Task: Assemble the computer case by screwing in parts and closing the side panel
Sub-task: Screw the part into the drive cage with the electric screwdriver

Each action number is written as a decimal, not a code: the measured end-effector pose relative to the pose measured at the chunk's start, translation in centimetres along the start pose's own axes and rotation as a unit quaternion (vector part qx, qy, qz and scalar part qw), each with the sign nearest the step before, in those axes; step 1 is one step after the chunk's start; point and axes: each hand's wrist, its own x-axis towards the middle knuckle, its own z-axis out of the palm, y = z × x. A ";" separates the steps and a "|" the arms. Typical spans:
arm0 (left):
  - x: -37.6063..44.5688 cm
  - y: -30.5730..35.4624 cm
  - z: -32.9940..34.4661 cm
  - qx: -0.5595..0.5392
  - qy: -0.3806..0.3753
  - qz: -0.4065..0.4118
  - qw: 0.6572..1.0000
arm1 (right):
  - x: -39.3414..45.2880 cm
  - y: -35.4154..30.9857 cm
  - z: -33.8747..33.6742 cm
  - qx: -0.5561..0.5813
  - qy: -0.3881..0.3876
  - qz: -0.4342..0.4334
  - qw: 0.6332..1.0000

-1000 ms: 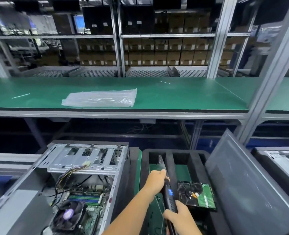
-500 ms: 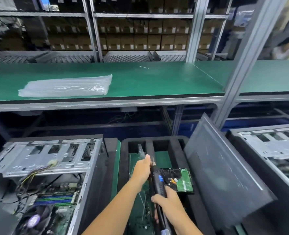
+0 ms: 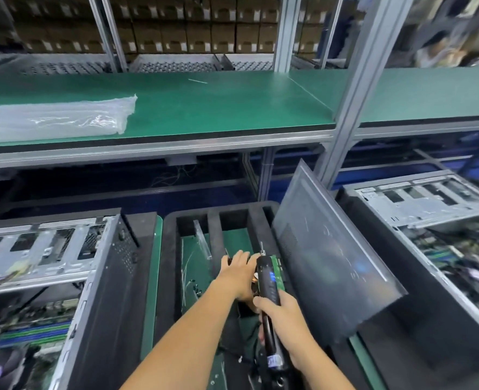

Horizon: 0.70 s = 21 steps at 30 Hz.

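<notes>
The right hand [image 3: 284, 319] is curled firmly round the black pen-shaped electric screwdriver with a blue lit panel [image 3: 269, 288], bit pointing to 12 o'clock. The left hand [image 3: 237, 273], fingers nearly straight, rests on the green-boarded hard drive [image 3: 278, 267] lying in the black foam slotted tray [image 3: 171, 277]; whether it grips the drive cannot be told.

The grey metal side panel [image 3: 325, 266] leans at 3 o'clock, just beside the screwdriver. The open grey steel computer case [image 3: 64, 266] stands at 9 o'clock.

Hazards, as judged:
- The bit sits close to the drive's exposed board; a slip could score it.
- A knock from the right elbow could topple the leaning panel.
- A one-handed lift risks dropping the drive.
</notes>
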 end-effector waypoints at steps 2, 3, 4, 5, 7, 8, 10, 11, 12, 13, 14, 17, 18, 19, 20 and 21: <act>0.3 0.4 0.3 0.005 0.004 -0.011 1.000 | -0.4 0.0 -0.4 0.009 0.002 0.000 1.000; 0.3 0.5 0.4 0.001 0.021 -0.020 1.000 | -0.6 -0.1 -0.5 0.011 0.003 -0.002 1.000; 0.3 0.7 0.4 0.004 0.033 -0.028 0.999 | -0.8 -0.2 -0.7 0.007 0.006 -0.006 1.000; 0.2 0.8 0.5 0.015 0.038 -0.035 0.999 | -1.1 -0.2 -0.8 0.001 0.011 -0.010 1.000; -0.1 1.1 0.5 0.027 0.043 -0.044 0.998 | -1.6 -0.1 -1.2 -0.003 0.018 -0.020 1.000; -0.4 1.1 0.5 0.024 0.048 -0.046 0.998 | -1.8 -0.2 -1.3 -0.002 0.021 -0.024 0.999; -1.3 0.8 -0.2 0.019 0.055 -0.036 0.998 | -2.1 -0.8 -1.4 -0.004 0.032 -0.036 0.999; -1.9 0.3 -0.8 0.017 0.058 -0.028 0.998 | -2.1 -1.4 -1.4 -0.004 0.039 -0.043 0.998; -2.6 -0.2 -1.6 0.014 0.066 -0.021 0.997 | -1.9 -2.1 -1.4 -0.005 0.046 -0.053 0.998; -3.4 -0.8 -2.7 0.011 0.077 -0.015 0.997 | -1.7 -2.9 -1.4 -0.006 0.055 -0.067 0.996; -4.3 -1.5 -4.1 0.011 0.087 -0.009 0.996 | -1.6 -3.9 -1.4 -0.007 0.063 -0.084 0.994; -8.0 -3.8 -8.8 0.002 0.112 0.012 0.994 | -1.5 -6.8 -0.8 -0.003 0.071 -0.131 0.989; -9.5 -4.7 -10.3 -0.002 0.114 0.019 0.993 | -1.7 -7.7 -0.2 -0.010 0.064 -0.139 0.988; -11.2 -5.6 -11.7 -0.001 0.112 0.027 0.993 | -2.0 -8.3 0.7 -0.020 0.054 -0.142 0.988; -12.8 -6.5 -12.8 0.005 0.111 0.037 0.993 | -2.3 -8.9 1.8 -0.030 0.041 -0.142 0.989; -14.5 -7.4 -13.8 0.012 0.111 0.048 0.993 | -2.8 -9.3 3.2 -0.037 0.027 -0.143 0.989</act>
